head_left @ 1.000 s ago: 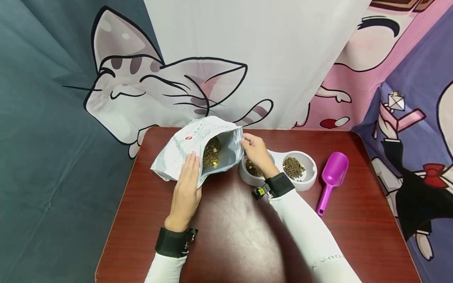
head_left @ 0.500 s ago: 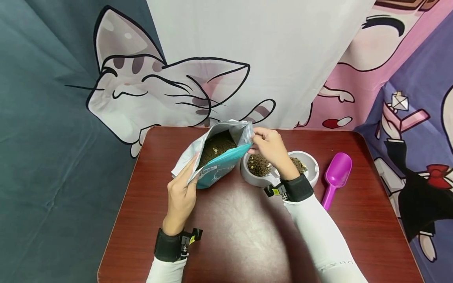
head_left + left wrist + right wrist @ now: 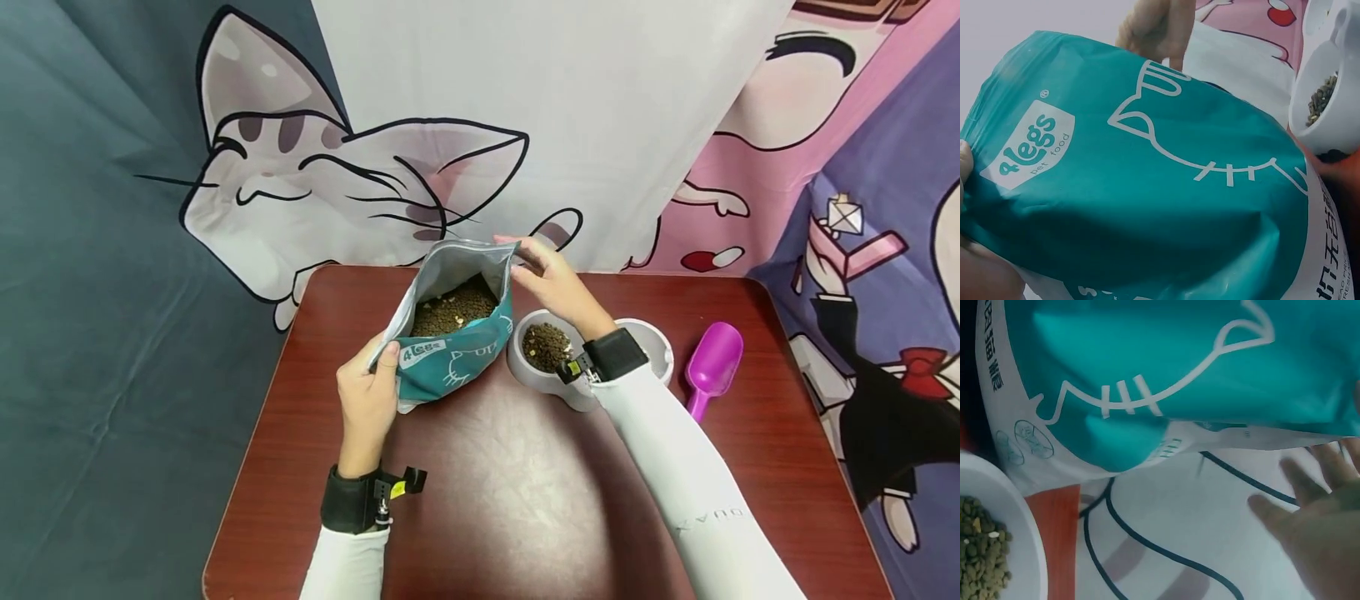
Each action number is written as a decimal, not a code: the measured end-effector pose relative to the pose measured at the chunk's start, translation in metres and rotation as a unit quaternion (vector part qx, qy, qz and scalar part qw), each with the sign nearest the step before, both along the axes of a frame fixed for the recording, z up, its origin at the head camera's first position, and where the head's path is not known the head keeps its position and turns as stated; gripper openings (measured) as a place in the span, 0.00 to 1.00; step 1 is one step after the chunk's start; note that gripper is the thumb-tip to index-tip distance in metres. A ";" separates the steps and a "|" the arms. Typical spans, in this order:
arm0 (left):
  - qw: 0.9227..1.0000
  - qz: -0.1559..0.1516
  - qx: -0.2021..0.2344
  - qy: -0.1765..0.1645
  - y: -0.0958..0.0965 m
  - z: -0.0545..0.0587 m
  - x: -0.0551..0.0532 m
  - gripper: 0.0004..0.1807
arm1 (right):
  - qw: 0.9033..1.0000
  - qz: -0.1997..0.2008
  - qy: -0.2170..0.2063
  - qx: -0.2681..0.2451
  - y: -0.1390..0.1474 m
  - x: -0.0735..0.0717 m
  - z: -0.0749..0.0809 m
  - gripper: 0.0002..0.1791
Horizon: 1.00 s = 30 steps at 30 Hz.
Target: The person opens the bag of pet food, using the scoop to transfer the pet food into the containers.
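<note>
A teal and white pet food bag [image 3: 457, 367], its top gaping, stands upright near the table's back edge with brown kibble [image 3: 453, 310] inside. My left hand [image 3: 366, 404] grips the bag's left top edge, thumb in front. At the opposite top corner, my right hand [image 3: 558, 287] has its fingers spread and fairly straight behind the bag; in the right wrist view these fingers [image 3: 1297, 487] lie close along its edge. Whether they touch it is unclear. The "4legs" label and a cat outline face the left wrist camera on the bag [image 3: 1197, 212].
Right of the bag sits a white double bowl [image 3: 525, 375], with kibble showing in its left cup; my right forearm partly covers it. A purple scoop [image 3: 715, 360] lies farther right on the brown table [image 3: 495, 500]. A cartoon-printed curtain [image 3: 600, 125] hangs directly behind.
The bag has turned from lying tilted toward the right to standing upright, teal front toward me. My left hand went from flat against it to gripping its edge; my right hand's pinch has loosened.
</note>
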<state>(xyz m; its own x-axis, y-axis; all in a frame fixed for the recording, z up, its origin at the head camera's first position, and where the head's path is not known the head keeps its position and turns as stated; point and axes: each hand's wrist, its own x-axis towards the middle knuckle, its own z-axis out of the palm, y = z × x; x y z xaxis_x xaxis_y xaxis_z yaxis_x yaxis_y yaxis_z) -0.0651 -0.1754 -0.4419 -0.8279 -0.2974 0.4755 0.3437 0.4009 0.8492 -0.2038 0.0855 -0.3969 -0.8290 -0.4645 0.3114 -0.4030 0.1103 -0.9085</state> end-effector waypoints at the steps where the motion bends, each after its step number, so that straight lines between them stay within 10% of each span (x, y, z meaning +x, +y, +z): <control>1: 1.000 0.002 0.004 -0.003 -0.001 0.000 -0.001 0.11 | 1.000 -0.003 0.002 -0.003 -0.002 -0.003 0.000 0.19; 19: 0.983 0.045 0.179 0.004 -0.017 0.008 -0.031 0.12 | 0.988 -0.147 0.036 0.034 0.015 -0.011 0.001 0.12; 25: 0.943 0.050 0.328 0.025 -0.017 0.013 -0.045 0.15 | 0.991 -0.127 0.029 0.018 0.017 0.001 -0.001 0.08; 30: 0.946 0.074 0.314 0.030 -0.021 0.011 -0.054 0.14 | 0.998 -0.049 0.034 0.007 0.017 0.009 0.001 0.09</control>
<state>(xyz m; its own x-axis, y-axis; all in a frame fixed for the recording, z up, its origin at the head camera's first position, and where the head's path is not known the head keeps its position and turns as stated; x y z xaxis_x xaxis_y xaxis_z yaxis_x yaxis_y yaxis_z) -0.1192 -0.1961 -0.4309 -0.7321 -0.6475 0.2118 0.3787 -0.1283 0.9166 -0.1948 0.1029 -0.3955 -0.8478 -0.3867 0.3630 -0.4508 0.1648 -0.8773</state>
